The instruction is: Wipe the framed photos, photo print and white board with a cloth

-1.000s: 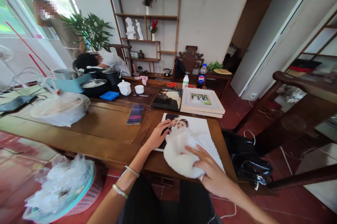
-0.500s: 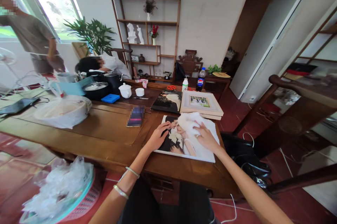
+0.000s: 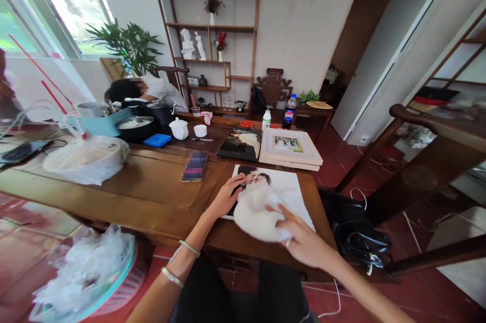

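Note:
A large photo print (image 3: 283, 186) of a couple lies flat at the near right corner of the wooden table (image 3: 152, 181). My left hand (image 3: 227, 194) rests open on the print's left edge, fingers spread, pinning it down. My right hand (image 3: 299, 237) presses a fluffy white cloth (image 3: 255, 214) onto the print's lower half, fingers over the cloth.
A framed photo (image 3: 290, 146) and a dark print (image 3: 243, 143) lie beyond. A phone (image 3: 195, 166), white cups, pots and a bagged cooker (image 3: 85, 158) stand on the table. A black bag (image 3: 357, 234) sits on the floor right. A person leans at the far end; a basket of plastic (image 3: 87, 277) sits left.
My right hand and the cloth have slid from the print's upper part down toward its near edge. The standing person at the left has moved almost out of view.

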The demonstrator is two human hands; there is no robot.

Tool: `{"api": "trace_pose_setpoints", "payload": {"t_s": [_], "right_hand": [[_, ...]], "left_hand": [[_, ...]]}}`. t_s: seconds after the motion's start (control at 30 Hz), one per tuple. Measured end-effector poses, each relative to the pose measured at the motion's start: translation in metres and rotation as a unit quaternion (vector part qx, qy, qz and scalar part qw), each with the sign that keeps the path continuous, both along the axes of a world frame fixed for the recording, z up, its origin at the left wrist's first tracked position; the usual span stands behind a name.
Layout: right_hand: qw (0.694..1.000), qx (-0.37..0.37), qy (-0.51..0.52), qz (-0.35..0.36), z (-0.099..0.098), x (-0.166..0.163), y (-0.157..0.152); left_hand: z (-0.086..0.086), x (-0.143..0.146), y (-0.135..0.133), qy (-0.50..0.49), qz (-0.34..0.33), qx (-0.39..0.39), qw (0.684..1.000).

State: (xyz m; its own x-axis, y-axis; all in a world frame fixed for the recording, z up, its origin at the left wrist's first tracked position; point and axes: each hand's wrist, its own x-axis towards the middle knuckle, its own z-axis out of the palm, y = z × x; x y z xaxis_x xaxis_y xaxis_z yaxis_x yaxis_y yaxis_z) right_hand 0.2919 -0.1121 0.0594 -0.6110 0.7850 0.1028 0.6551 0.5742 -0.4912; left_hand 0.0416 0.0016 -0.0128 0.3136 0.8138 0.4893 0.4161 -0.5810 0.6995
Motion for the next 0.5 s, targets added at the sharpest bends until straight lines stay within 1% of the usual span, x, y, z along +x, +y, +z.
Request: {"api": "trace_pose_setpoints", "payload": {"t_s": [0.13, 0.2, 0.27, 0.37, 0.43, 0.5], "right_hand": [[0.994, 0.03, -0.015, -0.099, -0.016, 0.022, 0.06], [0.99, 0.052, -0.03, -0.127, -0.018, 0.028, 0.084], [0.988, 0.068, -0.034, -0.137, -0.017, 0.03, 0.099], [0.988, 0.085, -0.033, -0.124, -0.014, 0.025, 0.102], [0.988, 0.105, -0.042, -0.104, -0.014, 0.02, 0.089], [0.988, 0.115, -0.057, -0.08, -0.013, 0.013, 0.067]], "left_hand": [[0.0, -0.001, 0.0, 0.015, -0.002, -0.006, 1.0], [0.0, -0.001, 0.0, 0.014, -0.003, -0.005, 1.0], [0.0, -0.001, 0.0, 0.011, -0.001, -0.003, 1.0], [-0.001, 0.0, 0.0, 0.008, 0.004, -0.001, 1.0], [-0.001, 0.0, 0.0, 0.004, 0.006, 0.002, 1.0], [-0.002, 0.001, 0.0, 0.001, 0.009, 0.004, 1.0]]}}
